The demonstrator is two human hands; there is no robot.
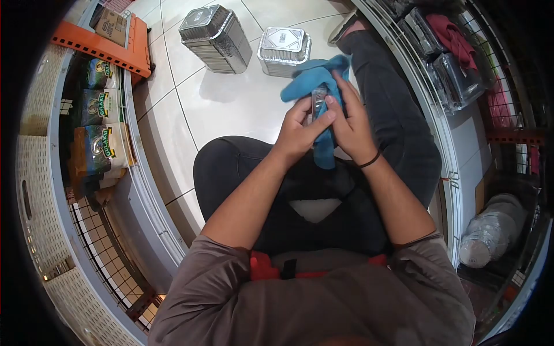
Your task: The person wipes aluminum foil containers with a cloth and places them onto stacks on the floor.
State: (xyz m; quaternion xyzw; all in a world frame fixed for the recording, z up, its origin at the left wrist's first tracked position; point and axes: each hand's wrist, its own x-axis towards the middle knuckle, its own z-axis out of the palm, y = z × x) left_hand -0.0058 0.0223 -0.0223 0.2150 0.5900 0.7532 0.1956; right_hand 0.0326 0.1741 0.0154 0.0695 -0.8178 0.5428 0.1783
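Between my two hands is a small clear plastic item [318, 102], too small to make out fully. My left hand [297, 130] has its fingers closed round the item's left side. A blue cloth [314, 79] is bunched in my right hand [352, 124], whose thumb presses near the clear item. Part of the cloth hangs down below both hands, over my lap. Just beyond the cloth, a short stack of foil trays [283, 49] rests on the tiled floor. A taller foil stack [216, 43] stands to its left.
On the left, a shelf [95, 55] with an orange frame holds several Gulaku packs [104, 144] and a cardboard box [111, 26]. The right shelf bears dark wrapped packs [459, 81], a red cloth [456, 37] and a plastic-wrapped roll [490, 230]. My crossed legs frame the lap.
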